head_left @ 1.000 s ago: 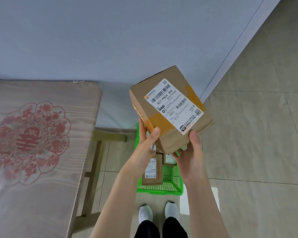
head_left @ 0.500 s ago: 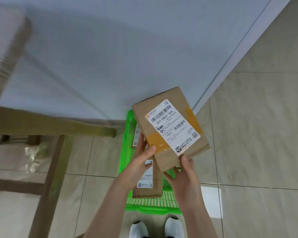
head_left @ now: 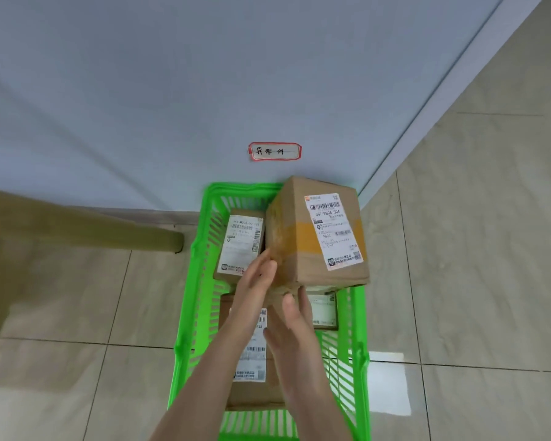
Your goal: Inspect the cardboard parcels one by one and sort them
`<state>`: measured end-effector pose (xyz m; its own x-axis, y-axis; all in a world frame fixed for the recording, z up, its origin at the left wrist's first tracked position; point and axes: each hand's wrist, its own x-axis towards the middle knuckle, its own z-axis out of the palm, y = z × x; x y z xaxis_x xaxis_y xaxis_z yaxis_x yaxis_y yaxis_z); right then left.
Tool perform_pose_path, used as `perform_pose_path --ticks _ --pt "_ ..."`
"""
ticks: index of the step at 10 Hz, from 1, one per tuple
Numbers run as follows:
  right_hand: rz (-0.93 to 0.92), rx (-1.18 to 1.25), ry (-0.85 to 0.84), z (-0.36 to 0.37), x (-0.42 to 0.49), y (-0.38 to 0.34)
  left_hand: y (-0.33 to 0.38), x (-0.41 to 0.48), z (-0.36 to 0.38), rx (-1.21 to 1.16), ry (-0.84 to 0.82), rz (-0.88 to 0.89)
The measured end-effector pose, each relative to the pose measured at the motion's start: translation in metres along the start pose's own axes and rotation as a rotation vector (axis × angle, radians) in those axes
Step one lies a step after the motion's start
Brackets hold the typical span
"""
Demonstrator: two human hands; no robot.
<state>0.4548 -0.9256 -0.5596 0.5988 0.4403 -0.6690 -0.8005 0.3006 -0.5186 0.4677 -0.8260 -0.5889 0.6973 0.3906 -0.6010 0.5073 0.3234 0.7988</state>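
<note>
Tiled floor meets a pale wall where a green basket [head_left: 204, 237] stands. A big parcel [head_left: 295, 249] lies in the basket's upper right, long axis toward the wall, up and right of both hands. The left hand [head_left: 252, 288] touches its near-left corner with straight fingers, and the right hand [head_left: 295, 332] is just below, spread and holding nothing.

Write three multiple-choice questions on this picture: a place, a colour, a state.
1. Where is the red-edged note? A on the big parcel; B on the wall above the basket; C inside the basket.
2. What colour is the basket? A blue; B grey; C green.
3. How is the big parcel? A taped shut, label up; B torn open; C label down.
Answers: 1 B, it sticks to the wall over the rim; 2 C, its bars are bright green; 3 A, tape crosses it and the barcode shows.
</note>
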Motion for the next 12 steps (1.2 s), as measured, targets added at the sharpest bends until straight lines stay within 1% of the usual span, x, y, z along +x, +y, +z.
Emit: perform_pose_path --ticks 1,2,3,4,5,6,7,8,9,10,11,12 --pt "-0.035 -0.118 0.105 -0.003 -0.010 -0.019 -0.014 0.027 -0.007 0.063 -0.043 -0.103" --pt "-0.147 -0.283 0.329 -0.016 -0.015 -0.045 -0.026 0.055 -0.019 0.020 -0.070 -0.235" --pt "-0.226 -0.321 0.516 -0.036 -0.007 -0.068 0.018 0.029 0.007 0.102 -0.068 -0.198" --pt "-0.224 -0.332 0.561 -0.043 0.009 -0.079 0.022 0.022 0.009 0.063 -0.089 -0.139" --pt "-0.196 -0.367 0.517 -0.043 0.031 -0.078 0.020 0.033 0.017 0.070 -0.063 -0.133" --pt "-0.189 -0.412 0.511 -0.041 0.044 -0.077 0.013 0.033 0.021 0.055 -0.052 -0.045" --pt "-0.258 -0.443 0.540 -0.045 0.047 -0.072 0.002 0.029 0.024 0.084 -0.013 0.026" --pt "-0.297 -0.472 0.578 -0.047 0.048 -0.064 -0.010 0.026 0.029 0.079 0.018 0.023" --pt "-0.240 -0.503 0.557 -0.044 0.056 -0.066 -0.011 0.033 0.027 0.064 0.051 -0.020" --pt "-0.186 -0.502 0.540 -0.038 0.066 -0.073 -0.007 0.039 0.022 0.105 0.032 -0.037" --pt "-0.140 -0.500 0.524 -0.034 0.063 -0.081 0.003 0.032 0.020 0.109 0.045 -0.113" --pt "-0.101 -0.547 0.547 -0.030 0.048 -0.092 0.018 0.021 0.013 -0.054 0.139 -0.186"
